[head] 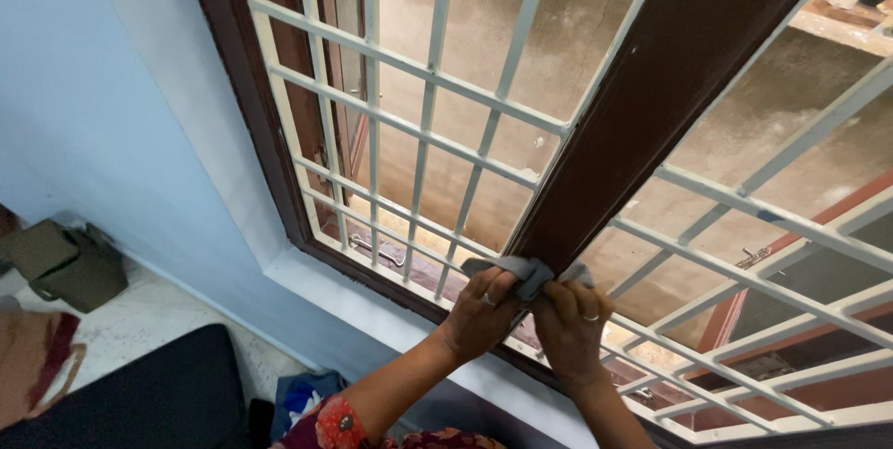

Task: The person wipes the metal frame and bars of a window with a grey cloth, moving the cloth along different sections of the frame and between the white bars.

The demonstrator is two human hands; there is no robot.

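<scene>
My left hand point(482, 311) and my right hand point(569, 323) both press a grey cloth point(526, 271) against the bottom of a dark brown wooden window post point(651, 86). The fingers of each hand are curled over the cloth, and each wears a ring. White metal grille bars point(428, 95) run on both sides of the post. My sleeve point(339, 423) has a red floral pattern.
A dark brown window frame point(251, 105) sits in a light blue wall point(102, 105). Outside is a stained concrete wall point(577, 21). At lower left stand a dark box point(60, 263), a black cushion point(139, 402) and a blue cloth bundle point(302, 398).
</scene>
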